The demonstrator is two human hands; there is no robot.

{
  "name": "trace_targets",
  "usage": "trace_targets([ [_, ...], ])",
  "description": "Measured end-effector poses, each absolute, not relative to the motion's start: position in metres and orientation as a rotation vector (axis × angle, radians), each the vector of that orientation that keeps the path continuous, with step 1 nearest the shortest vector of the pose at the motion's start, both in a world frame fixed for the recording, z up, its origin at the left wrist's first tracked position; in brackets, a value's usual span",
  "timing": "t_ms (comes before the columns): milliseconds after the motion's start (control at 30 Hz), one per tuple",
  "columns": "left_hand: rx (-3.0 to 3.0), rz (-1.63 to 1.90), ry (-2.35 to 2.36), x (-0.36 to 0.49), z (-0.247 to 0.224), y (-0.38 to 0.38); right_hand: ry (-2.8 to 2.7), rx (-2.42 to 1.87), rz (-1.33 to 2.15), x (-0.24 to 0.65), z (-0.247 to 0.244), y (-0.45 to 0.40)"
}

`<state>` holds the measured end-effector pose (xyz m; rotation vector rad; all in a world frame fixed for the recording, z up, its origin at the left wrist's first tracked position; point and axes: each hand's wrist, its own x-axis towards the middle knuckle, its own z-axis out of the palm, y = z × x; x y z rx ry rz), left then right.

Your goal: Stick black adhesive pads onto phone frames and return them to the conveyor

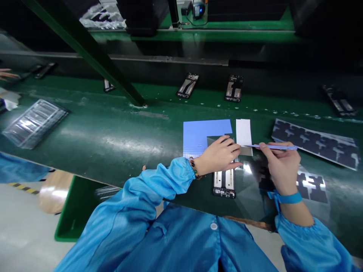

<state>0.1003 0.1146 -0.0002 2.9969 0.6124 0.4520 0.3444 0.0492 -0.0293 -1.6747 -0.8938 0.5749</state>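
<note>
My left hand (221,153) reaches over the upper part of a phone chassis (224,183), its fingers stretched out and the thumb apart. Its fingertips are beside a small stack of white sheets (243,132); whether they touch it I cannot tell. In my right hand (283,166) is a pair of blue-violet tweezers (279,147), held nearly level, with the tips pointing left over the lower part of the white sheets. Under the left hand's fingers, a blue sheet (195,132) lies partly covered. The chassis shows light metal plates and a circuit board at its lower end.
Sheets of black die-cut stickers (314,143) lie at the right, and a clear sheet with black pieces (312,187) is nearer. More phone chassis (234,88) lie along the back strip. A green post (99,62) and clear plastic trays (34,122) stand left. Another person's hand (8,74) shows far left.
</note>
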Motion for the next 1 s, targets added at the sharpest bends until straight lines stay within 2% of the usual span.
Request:
trace_targets([
  [1000,2.998,0.497,0.609,0.101,-0.005,0.116,-0.931,-1.694,0.648,0.346,-0.025,0.053],
])
